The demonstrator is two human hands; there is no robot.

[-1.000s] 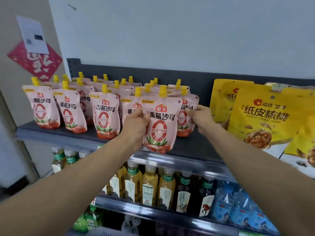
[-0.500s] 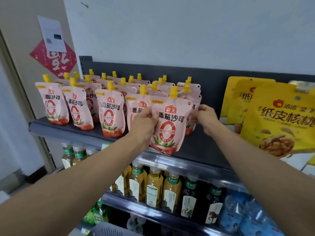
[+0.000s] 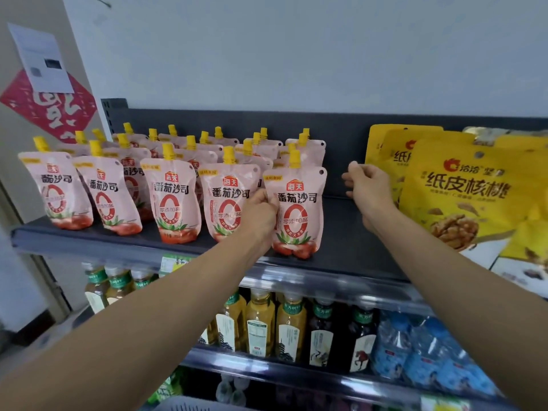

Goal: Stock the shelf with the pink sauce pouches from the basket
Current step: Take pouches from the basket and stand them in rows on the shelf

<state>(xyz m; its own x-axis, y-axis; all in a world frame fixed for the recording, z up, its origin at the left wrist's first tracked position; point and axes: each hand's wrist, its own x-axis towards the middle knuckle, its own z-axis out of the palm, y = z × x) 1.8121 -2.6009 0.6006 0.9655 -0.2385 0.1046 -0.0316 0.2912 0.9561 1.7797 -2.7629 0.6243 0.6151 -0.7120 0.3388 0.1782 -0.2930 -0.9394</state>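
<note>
Pink pouch (image 3: 296,212) stands upright on the top shelf (image 3: 344,232), right end of the front row, base near the front lip. Yellow spout cap up, label facing out. Left hand (image 3: 261,216) grips its left edge, fingers curled round the side. Right hand (image 3: 366,185) is off to the right, apart from the pouch, fingers loosely curled with nothing in them. It hovers at the left edge of the yellow bags (image 3: 462,197); contact unclear.

Step, as judged: setting down and squaring up this pouch. It looks seated, and the left hand has not let go. Next move calls for a release that doesn't tip it, since it is a soft pouch on a narrow base close to the lip. Then a reach down to the basket (image 3: 189,407); only a strip of mesh rim shows at the bottom edge, contents hidden. Bare shelf between pouch and yellow bags leaves room for more.

Other pouches (image 3: 172,200): four more in the front row, several rows behind, some leaning.

Writing: the pouch has a red 海天 logo, 番茄沙司 in large characters and a big red "0" with 零添加 inside. The small yellow tag is too small to read. Yellow bags: 洽洽 logo, 纸皮核桃, walnut picture. Bottles (image 3: 261,324) on the lower shelf have blurred labels. On the wall at left is a red paper (image 3: 50,111) with a pale character. A white sheet (image 3: 41,57) overlaps it, print unreadable.
</note>
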